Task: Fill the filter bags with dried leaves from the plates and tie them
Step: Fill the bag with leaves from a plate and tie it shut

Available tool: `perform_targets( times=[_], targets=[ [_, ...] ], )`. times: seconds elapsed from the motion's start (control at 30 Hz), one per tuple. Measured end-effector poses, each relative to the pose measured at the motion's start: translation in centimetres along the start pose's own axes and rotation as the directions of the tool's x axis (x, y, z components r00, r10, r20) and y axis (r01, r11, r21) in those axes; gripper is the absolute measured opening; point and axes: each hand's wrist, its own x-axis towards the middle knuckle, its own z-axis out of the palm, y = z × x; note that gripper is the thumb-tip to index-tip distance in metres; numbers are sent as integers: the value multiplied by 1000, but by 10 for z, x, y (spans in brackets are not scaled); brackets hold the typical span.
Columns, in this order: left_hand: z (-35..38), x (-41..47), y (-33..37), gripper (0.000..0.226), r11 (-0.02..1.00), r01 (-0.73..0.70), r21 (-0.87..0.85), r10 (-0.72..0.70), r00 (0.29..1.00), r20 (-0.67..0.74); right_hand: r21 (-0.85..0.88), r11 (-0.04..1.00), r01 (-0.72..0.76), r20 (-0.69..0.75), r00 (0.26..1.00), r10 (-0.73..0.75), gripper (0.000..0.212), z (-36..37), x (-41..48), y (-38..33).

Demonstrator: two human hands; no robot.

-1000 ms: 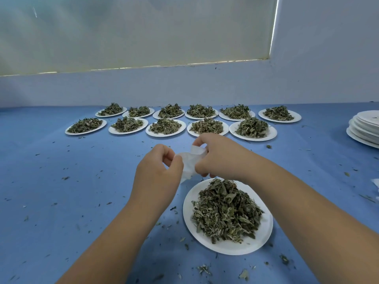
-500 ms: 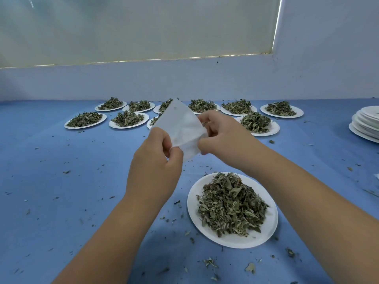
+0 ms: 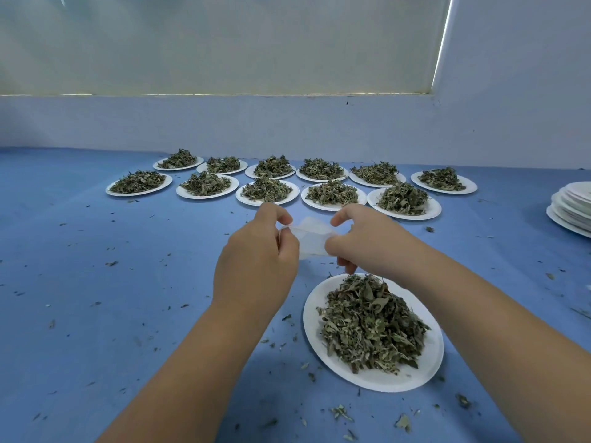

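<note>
A thin white filter bag (image 3: 309,238) hangs between my two hands above the blue table. My left hand (image 3: 257,263) pinches its left edge and my right hand (image 3: 363,239) pinches its right edge. The bag looks flat and I see no leaves in it. Just below my right hand sits a white plate (image 3: 377,380) heaped with dried leaves (image 3: 371,324).
Two rows of white plates with dried leaves (image 3: 267,190) stand across the back of the table. A stack of bare white plates (image 3: 572,207) sits at the right edge. Leaf crumbs are scattered over the blue cloth (image 3: 96,282). A wall and window blind close off the far side.
The bag was held up and spread flat half a second ago; now both hands have dropped lower and the bag is stretched sideways between them.
</note>
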Motion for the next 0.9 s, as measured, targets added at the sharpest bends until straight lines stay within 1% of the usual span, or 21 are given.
perform_targets(
  times=[0.03, 0.1, 0.17, 0.2, 0.27, 0.37, 0.47, 0.57, 0.67, 0.77, 0.83, 0.9],
  targets=[
    [-1, 1, -1, 11, 1000, -5, -8, 5, 1000, 5, -15, 1000, -9, 32, 999, 10, 30, -3, -1, -1],
    [-2, 1, 0, 14, 998, -30, -57, 32, 999, 30, -42, 999, -10, 91, 996, 14, 22, -9, -2, -3],
    [-1, 1, 1, 17, 989, -45, -143, 52, 998, 47, -54, 999, 3, 115, 993, 3, 12, -17, -3, -4],
    [-1, 1, 2, 17, 982, -37, -183, 47, 998, 51, -56, 998, 15, 115, 993, -9, 11, -22, -4, -4],
    [-1, 2, 2, 21, 971, -17, -239, 30, 998, 51, -60, 997, 45, 105, 994, -39, 17, -30, -7, -5],
    [0, 3, 2, 27, 962, -15, -273, 20, 1000, 16, -96, 990, 106, 94, 991, -97, 28, -41, -12, -7],
    [-1, 5, -2, 29, 966, -10, -258, 6, 1000, -15, -249, 948, 197, 138, 976, -167, 32, -50, -22, -4],
    [3, 6, -5, 27, 976, -2, -217, -4, 1000, -28, -362, 905, 226, 257, 957, -136, 35, -57, -33, 3],
    [10, 6, -5, 22, 991, -8, -137, 2, 999, -45, -396, 888, 233, 362, 929, -82, 44, -55, -41, 10],
    [15, 6, -5, 20, 997, -12, -74, 10, 999, -36, -429, 857, 285, 441, 894, -77, 51, -49, -44, 16],
    [17, 6, -6, 20, 998, -16, -60, 14, 999, -31, -429, 854, 293, 457, 886, -74, 54, -49, -44, 18],
    [18, 5, -7, 20, 998, -21, -56, 20, 999, -30, -405, 868, 289, 442, 892, -90, 54, -52, -42, 19]
  ],
)
